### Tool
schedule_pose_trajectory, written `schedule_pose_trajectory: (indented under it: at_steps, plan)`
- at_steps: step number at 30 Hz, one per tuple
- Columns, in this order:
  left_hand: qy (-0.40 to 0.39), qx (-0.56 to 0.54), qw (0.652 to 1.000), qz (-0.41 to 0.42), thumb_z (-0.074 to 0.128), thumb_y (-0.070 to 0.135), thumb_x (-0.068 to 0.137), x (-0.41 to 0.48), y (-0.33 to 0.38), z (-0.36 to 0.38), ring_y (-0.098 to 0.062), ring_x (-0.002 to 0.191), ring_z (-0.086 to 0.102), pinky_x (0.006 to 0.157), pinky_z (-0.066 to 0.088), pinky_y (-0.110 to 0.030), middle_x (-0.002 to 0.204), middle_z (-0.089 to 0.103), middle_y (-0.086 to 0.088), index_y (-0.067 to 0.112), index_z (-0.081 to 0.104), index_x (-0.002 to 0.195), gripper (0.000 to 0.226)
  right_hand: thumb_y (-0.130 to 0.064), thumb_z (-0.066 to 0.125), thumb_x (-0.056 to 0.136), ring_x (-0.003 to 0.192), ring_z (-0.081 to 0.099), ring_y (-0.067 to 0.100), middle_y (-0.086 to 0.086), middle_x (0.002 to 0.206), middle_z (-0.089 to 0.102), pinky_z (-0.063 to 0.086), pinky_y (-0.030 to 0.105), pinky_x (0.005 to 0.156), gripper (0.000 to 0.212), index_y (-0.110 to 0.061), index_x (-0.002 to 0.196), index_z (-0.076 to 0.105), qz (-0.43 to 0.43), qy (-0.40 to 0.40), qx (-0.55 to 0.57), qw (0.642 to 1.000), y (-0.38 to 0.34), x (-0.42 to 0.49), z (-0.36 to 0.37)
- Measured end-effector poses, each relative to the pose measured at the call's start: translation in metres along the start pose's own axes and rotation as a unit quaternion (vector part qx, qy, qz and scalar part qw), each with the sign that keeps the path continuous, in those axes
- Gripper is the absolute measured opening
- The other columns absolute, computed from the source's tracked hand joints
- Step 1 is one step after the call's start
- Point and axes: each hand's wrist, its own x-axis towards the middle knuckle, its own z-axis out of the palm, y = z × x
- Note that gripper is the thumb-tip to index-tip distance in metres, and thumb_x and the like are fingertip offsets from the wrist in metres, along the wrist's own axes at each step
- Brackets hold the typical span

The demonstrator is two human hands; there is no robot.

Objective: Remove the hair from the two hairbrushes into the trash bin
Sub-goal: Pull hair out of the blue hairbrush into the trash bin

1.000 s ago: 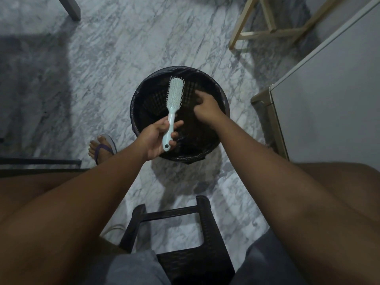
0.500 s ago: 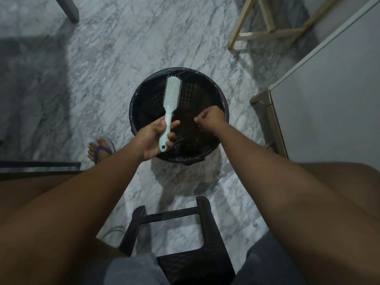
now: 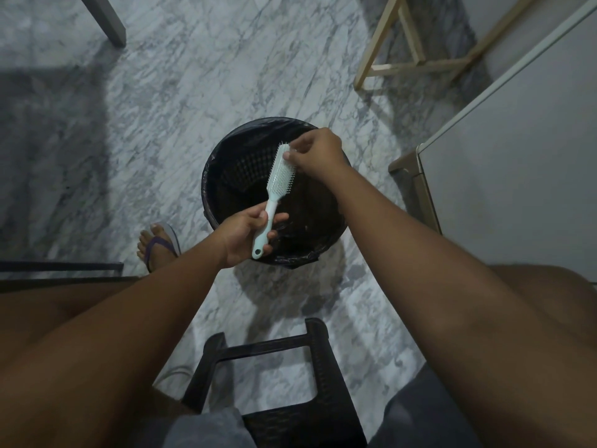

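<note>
Both extended: left hand (image 3: 242,236) grips hairbrush (image 3: 273,202), right hand (image 3: 318,148) pinches bristles (image 3: 286,171).

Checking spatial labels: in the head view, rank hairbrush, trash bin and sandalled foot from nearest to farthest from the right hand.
1. hairbrush, its head pinched by the right hand.
2. trash bin, directly below.
3. sandalled foot, lower left.

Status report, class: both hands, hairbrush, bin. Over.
Left hand grips hairbrush handle. Right hand pinches at its bristles near the tip. Hairbrush held over trash bin; nothing blocking.
</note>
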Motion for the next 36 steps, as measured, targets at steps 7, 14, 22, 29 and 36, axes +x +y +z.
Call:
schedule_pose_trajectory:
  at_steps: [7,14,22,29,36]
  plan:
    - [-0.018,-0.037,0.999,-0.012,0.038,0.011,0.107,-0.004,-0.006,0.002,-0.014,0.065,0.053,0.053,0.048,-0.028,0.121,0.067,-0.006,0.02,0.048,0.146,0.042,-0.013,0.079,0.082,0.065,0.073,0.02,0.008,0.073,0.075,0.063,0.037,0.074,0.004,-0.01,0.082,0.077,-0.017,0.028,-0.004,0.999,0.004,-0.001,-0.006]
    - [-0.001,-0.065,0.998,0.003,0.038,0.013,0.107,-0.003,-0.005,0.002,-0.013,0.064,0.051,0.052,0.046,-0.025,0.12,0.067,-0.005,0.018,0.045,0.149,0.043,-0.005,0.065,0.092,0.061,0.069,0.016,0.012,0.076,0.072,0.062,0.025,0.06,0.01,0.002,0.092,0.072,-0.053,0.113,0.159,0.979,-0.021,-0.003,-0.026]
    - [0.009,-0.07,0.997,0.021,0.039,0.013,0.106,-0.001,-0.001,0.001,-0.013,0.066,0.052,0.052,0.047,-0.026,0.123,0.067,-0.005,0.02,0.045,0.149,0.043,-0.006,0.073,0.082,0.08,0.074,0.022,0.012,0.093,0.076,0.061,0.038,0.082,0.015,-0.009,0.097,0.073,0.112,-0.011,0.0,0.994,0.035,-0.002,-0.002]
    - [0.006,-0.061,0.998,0.016,0.039,0.013,0.107,-0.002,-0.001,0.004,-0.014,0.067,0.052,0.053,0.046,-0.026,0.127,0.065,-0.006,0.022,0.047,0.148,0.043,-0.04,0.073,0.085,0.104,0.069,0.019,0.008,0.116,0.069,0.06,0.037,0.088,0.063,-0.008,0.135,0.056,0.084,-0.055,0.118,0.988,0.022,-0.021,0.009]
    - [-0.003,-0.026,1.0,0.01,0.039,0.013,0.107,-0.003,-0.001,0.015,-0.013,0.067,0.052,0.057,0.046,-0.028,0.125,0.065,-0.006,0.029,0.053,0.138,0.038,-0.023,0.083,0.078,0.07,0.073,0.022,0.01,0.078,0.075,0.063,0.039,0.075,0.022,-0.003,0.083,0.076,0.044,-0.003,0.0,0.999,0.01,-0.009,0.015]
